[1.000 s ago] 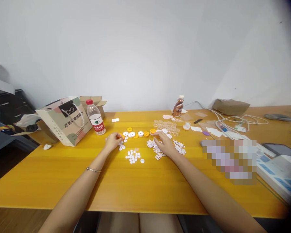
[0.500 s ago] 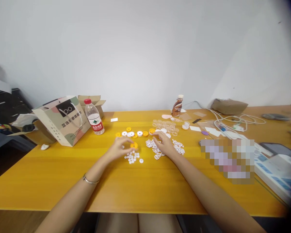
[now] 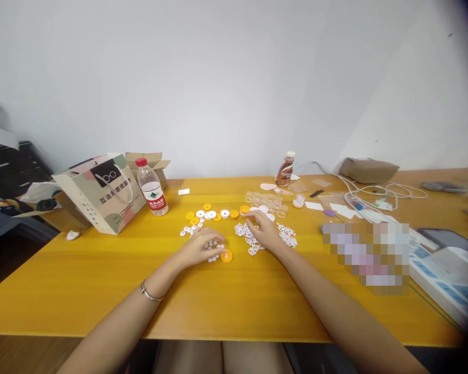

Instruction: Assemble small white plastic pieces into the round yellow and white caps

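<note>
My left hand [image 3: 202,248] rests on the yellow table [image 3: 101,280], fingers pinched on an orange disc [image 3: 226,255] that lies over a small pile of white round caps [image 3: 214,251]. My right hand [image 3: 263,232] lies palm down, fingers apart, on a heap of white openwork pieces [image 3: 286,236]. Behind both hands runs a row of orange and white discs [image 3: 218,213]. A cluster of clear rings [image 3: 267,201] sits further back.
A paper bag [image 3: 101,192], a cardboard box [image 3: 152,161] and a water bottle [image 3: 151,187] stand at the back left. A brown drink bottle [image 3: 285,170], cables [image 3: 378,197], a brown parcel [image 3: 368,170] and a tablet [image 3: 446,240] occupy the right side.
My left hand moved from the disc row toward me and to the right, carrying an orange disc down onto the white caps. My right hand stayed put.
</note>
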`<state>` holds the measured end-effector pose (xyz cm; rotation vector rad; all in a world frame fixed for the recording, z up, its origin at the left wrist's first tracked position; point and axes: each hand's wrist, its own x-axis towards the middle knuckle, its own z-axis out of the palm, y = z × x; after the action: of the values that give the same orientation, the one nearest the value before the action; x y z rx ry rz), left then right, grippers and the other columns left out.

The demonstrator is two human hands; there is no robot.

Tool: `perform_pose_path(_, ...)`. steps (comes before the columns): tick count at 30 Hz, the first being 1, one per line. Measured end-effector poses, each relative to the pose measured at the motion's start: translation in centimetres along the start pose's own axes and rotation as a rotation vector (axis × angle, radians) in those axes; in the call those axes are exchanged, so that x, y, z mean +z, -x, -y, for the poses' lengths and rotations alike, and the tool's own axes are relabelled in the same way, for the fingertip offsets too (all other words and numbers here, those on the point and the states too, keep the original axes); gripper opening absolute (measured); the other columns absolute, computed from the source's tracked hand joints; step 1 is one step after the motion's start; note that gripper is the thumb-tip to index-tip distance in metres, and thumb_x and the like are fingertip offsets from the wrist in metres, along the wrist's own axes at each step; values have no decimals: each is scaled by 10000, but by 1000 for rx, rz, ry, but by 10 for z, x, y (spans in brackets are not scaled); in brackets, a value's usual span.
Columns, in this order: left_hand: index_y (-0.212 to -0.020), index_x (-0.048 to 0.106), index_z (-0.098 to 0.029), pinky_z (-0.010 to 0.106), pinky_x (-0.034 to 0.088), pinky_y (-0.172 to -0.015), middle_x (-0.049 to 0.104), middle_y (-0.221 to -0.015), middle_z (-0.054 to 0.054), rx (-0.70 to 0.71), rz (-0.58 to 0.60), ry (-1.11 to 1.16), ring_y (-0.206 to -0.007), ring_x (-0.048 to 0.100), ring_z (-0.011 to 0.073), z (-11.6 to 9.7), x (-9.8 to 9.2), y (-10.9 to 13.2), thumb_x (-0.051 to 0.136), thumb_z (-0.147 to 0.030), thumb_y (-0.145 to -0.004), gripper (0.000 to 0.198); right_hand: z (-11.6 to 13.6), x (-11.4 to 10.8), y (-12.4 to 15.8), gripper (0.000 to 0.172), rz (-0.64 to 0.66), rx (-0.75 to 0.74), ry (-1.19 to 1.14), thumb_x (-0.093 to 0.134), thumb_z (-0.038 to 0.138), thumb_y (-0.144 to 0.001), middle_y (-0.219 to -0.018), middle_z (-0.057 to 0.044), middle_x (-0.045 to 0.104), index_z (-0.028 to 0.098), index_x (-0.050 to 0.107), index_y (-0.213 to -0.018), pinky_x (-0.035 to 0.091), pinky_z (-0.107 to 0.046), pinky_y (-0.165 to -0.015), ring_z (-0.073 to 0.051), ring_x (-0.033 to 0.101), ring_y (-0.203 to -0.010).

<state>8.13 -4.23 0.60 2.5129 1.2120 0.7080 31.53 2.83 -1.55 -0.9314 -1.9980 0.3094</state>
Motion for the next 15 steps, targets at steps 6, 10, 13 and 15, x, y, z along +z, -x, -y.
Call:
perform_pose_path(6,-844,613,-222,312,296,-768,634,-879,17,-147,-111,-205,-853,537,175,23,-3,-3,461,-323,-825,183,12,0,0,124,35,-12,-15,446,218,-801,-888,-55,581,201,538,-883,417,-334,-776,-181,538,-860)
perform_pose_path(10,-846,623,-228,305,279,-747,632,-895,18,-92,-41,-248,-880,518,180,26,1,-6,490,-287,-812,150,22,1,0,110,112,-39,-33,434,218,-808,-796,-45,578,193,537,-774,420,-315,-724,-174,537,-787)
perform_pose_path(13,-848,630,-234,306,262,-746,625,-895,20,-39,-14,-283,-884,501,176,23,4,-8,480,-266,-823,156,25,2,1,116,140,-50,-47,433,218,-810,-785,-41,580,190,534,-761,417,-303,-711,-167,535,-773)
perform_pose_path(15,-846,630,-232,309,250,-743,623,-883,23,-19,-8,-318,-874,494,174,22,5,-9,466,-262,-832,167,25,2,1,115,150,-50,-53,432,217,-811,-788,-42,579,189,534,-768,415,-298,-708,-166,534,-773)
